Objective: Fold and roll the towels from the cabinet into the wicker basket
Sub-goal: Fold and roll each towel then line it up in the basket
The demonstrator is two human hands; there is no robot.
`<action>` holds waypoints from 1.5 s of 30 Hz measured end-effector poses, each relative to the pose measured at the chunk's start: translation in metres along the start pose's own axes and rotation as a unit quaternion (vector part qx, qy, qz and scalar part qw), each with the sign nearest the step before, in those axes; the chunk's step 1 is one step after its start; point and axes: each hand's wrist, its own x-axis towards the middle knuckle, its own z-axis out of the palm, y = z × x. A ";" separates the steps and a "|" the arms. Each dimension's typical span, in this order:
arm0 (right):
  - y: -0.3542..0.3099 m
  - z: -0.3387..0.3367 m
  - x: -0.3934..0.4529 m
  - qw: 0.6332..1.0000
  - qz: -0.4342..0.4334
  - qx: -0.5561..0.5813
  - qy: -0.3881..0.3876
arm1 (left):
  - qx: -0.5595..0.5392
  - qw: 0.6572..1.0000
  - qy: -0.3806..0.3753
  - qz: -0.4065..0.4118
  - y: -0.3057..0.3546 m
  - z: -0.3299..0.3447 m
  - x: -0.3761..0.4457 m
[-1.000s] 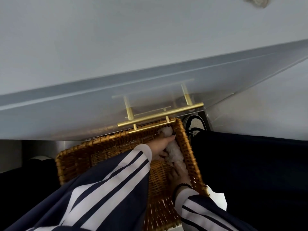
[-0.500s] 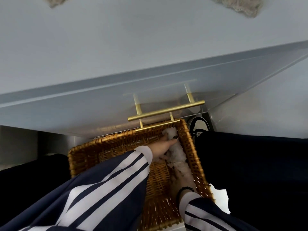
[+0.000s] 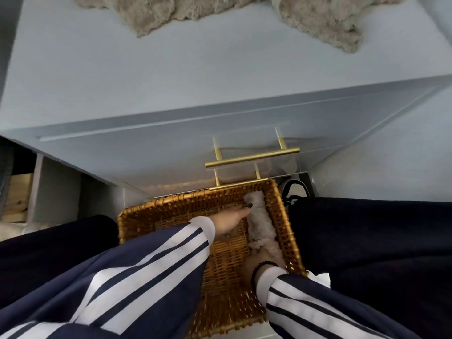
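Note:
A wicker basket (image 3: pixel 171 204) stands on the floor between my legs, below the cabinet. Along its right wall lies a rolled cream towel (image 3: pixel 260 222). My left hand (image 3: pixel 231 220) is flat inside the basket, fingers stretched against the roll's left side near its far end. My right hand (image 3: pixel 253 261) rests at the near end of the roll; the towel and my sleeve hide most of it, so its grip is unclear. On the cabinet top lie two fluffy beige towels, one at the left (image 3: pixel 159 11), one at the right (image 3: pixel 322 18).
The grey cabinet (image 3: pixel 171 77) has two brass bar handles (image 3: pixel 252 157) just above the basket's far rim. A black-and-white shoe (image 3: pixel 294 193) sits right of the basket. An open compartment with pale wood (image 3: pixel 20 194) shows at far left. My dark trouser legs flank the basket.
The view has tilted up, bringing the beige towels on the cabinet top into sight. My left hand has flattened beside the roll, and the roll lies straighter along the right wall.

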 end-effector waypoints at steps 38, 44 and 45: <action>0.071 -0.249 -0.274 0.630 -0.153 0.527 0.549 | 0.030 0.834 0.372 0.406 0.149 -0.078 -0.269; 0.078 -0.285 -0.254 0.570 -0.122 0.431 0.689 | -0.017 0.824 0.395 0.406 0.178 -0.103 -0.246; 0.079 -0.292 -0.253 0.564 -0.117 0.399 0.713 | -0.030 0.824 0.393 0.406 0.183 -0.106 -0.243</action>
